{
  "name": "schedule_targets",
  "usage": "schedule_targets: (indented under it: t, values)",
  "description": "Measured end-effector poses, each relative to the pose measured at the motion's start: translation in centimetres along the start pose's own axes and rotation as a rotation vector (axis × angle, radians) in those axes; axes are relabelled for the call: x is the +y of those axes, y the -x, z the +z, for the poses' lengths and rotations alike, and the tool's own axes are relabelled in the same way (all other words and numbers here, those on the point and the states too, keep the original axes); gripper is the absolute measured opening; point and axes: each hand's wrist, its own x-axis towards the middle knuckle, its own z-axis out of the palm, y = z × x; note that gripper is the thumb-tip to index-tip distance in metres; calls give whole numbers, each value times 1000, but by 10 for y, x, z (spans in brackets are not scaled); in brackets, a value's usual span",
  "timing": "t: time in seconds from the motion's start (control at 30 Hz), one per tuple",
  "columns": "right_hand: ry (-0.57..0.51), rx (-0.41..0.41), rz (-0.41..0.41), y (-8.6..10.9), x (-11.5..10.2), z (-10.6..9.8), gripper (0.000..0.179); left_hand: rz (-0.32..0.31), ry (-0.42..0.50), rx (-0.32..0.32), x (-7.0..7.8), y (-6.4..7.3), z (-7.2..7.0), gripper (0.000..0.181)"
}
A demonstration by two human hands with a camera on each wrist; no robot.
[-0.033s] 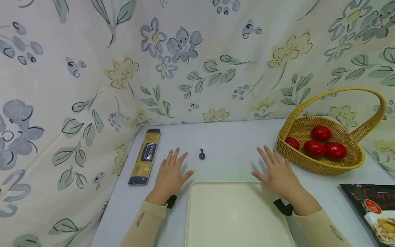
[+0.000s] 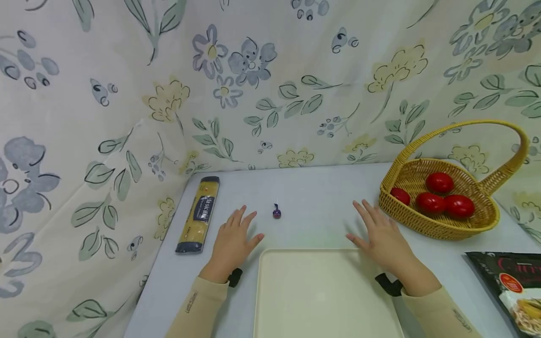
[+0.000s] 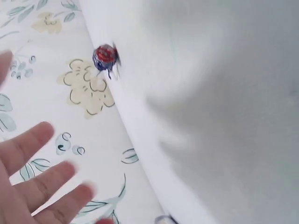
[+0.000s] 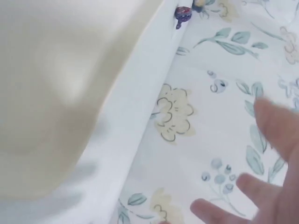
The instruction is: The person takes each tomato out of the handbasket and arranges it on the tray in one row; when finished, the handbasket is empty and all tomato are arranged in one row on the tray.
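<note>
Both hands hover over the white table with fingers spread, holding nothing. My left hand [image 2: 231,244] is between a yellow pack of long pasta [image 2: 199,213] and the left edge of a cream tray [image 2: 325,291]. Over the tray's far right corner hangs my right hand [image 2: 386,241], nearest to that corner and a wicker basket [image 2: 427,230]. A small wrapped lollipop [image 2: 276,212] in dark blue and red lies beyond the tray, between the hands. The left wrist view shows the lollipop [image 3: 105,57] and blurred left fingers; the right wrist view shows it [image 4: 182,15] past the tray's edge.
In the basket lie several glossy red egg-shaped things [image 2: 439,182], and its tall handle [image 2: 465,123] arches above them. A black food packet [image 2: 520,281] lies at the right, cut by the frame. Flowered cloth [image 2: 270,94] hangs behind the table.
My left fingertips have dipped slightly towards me. The right hand has shifted a touch to the right. Everything else lies as before.
</note>
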Motion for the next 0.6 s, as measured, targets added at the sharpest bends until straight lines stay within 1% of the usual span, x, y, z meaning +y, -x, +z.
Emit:
schedule_targets:
  t: [0.03,0.1,0.17,0.23,0.27,0.33,0.4,0.43,0.53,0.6]
  values:
    - [-24,22,8,2,1,-1,88,-9,35,4,1,3,0,58]
    - [-75,93,27,5,3,-5,81,-25,98,-5,4,9,2,44]
    - [-126,167,57,7,6,-12,74,-38,150,-39,5,16,5,35]
    - [-157,252,90,7,11,-20,64,-43,195,-87,5,23,9,34]
    - [-165,296,105,5,14,-26,60,-36,209,-107,5,26,11,36]
    - [-178,346,148,1,24,-37,53,-32,237,-144,4,32,16,41]
    - [-190,352,206,-6,36,-47,50,-30,267,-180,3,37,21,47]
    - [-200,338,241,-9,44,-52,50,-27,280,-196,2,39,22,50]
    - [-216,276,316,-20,69,-64,49,-22,305,-235,0,43,26,58]
    - [-214,227,334,-29,86,-70,48,-11,313,-242,0,44,27,61]
